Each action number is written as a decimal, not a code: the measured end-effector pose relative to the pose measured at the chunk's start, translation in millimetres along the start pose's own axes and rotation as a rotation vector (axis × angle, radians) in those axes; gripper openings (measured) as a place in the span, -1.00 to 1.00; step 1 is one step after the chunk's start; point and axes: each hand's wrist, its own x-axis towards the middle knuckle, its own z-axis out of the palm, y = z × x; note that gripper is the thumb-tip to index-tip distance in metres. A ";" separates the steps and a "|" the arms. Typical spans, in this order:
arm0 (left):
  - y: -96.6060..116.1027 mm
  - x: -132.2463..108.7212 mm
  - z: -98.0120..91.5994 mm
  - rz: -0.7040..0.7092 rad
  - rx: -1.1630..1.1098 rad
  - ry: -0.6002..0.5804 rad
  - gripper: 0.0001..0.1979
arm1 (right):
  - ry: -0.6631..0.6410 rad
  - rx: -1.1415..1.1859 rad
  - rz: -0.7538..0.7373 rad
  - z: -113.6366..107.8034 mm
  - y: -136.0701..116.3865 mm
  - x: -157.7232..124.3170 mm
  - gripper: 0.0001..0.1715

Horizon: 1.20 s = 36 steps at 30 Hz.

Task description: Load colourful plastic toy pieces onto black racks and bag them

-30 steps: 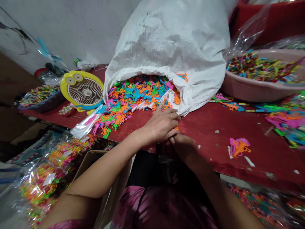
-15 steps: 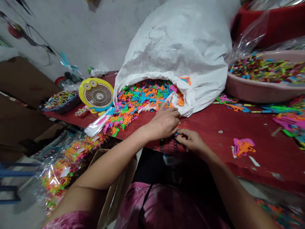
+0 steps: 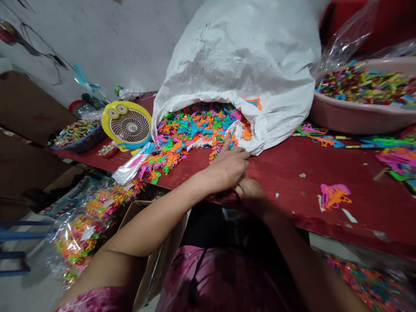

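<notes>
My left hand is at the red table's front edge, in front of a pile of small bright plastic pieces. Its index finger reaches toward the pile while the others curl downward, and whatever they hold is hidden beneath. Close against it, my right hand is closed, with its fingertips tucked under the left; what it grips does not show. The pieces, in orange, blue, green and pink, spill from the mouth of a big white sack lying on the red table.
A yellow fan stands left of the sack. A pink basin of small parts is at the right. Orange and pink pieces lie nearer on the table. Clear bags of colourful pieces and a cardboard box are below at left.
My right hand has moved left and further under my left hand, covering the small coloured bit that showed between them. The view has shifted slightly.
</notes>
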 end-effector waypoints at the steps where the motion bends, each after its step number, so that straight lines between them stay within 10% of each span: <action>1: -1.5 -1.0 1.0 -0.018 -0.020 -0.015 -0.81 | 0.002 -0.002 0.008 2.5 -1.1 -0.9 -0.56; 9: -9.7 -23.2 -5.3 -0.001 -0.155 0.140 -0.72 | 0.140 0.245 -0.019 21.5 10.5 -4.7 -0.64; 13: 16.9 -57.6 5.7 -0.256 -0.218 0.558 -0.76 | 0.207 0.387 -0.007 14.6 23.1 -6.6 -0.64; 17: 55.7 -95.2 61.8 -0.709 -0.303 0.963 -0.87 | 0.285 0.472 0.078 0.1 44.5 -11.9 -0.57; 23: 60.0 -100.1 135.9 -0.909 -0.468 0.705 -0.38 | 0.361 0.457 -0.023 -11.8 57.2 -14.7 -0.66; 36: 4.5 -90.0 124.9 -0.684 -0.744 0.257 -0.34 | 0.271 0.509 -0.100 -14.2 47.0 -32.5 -0.71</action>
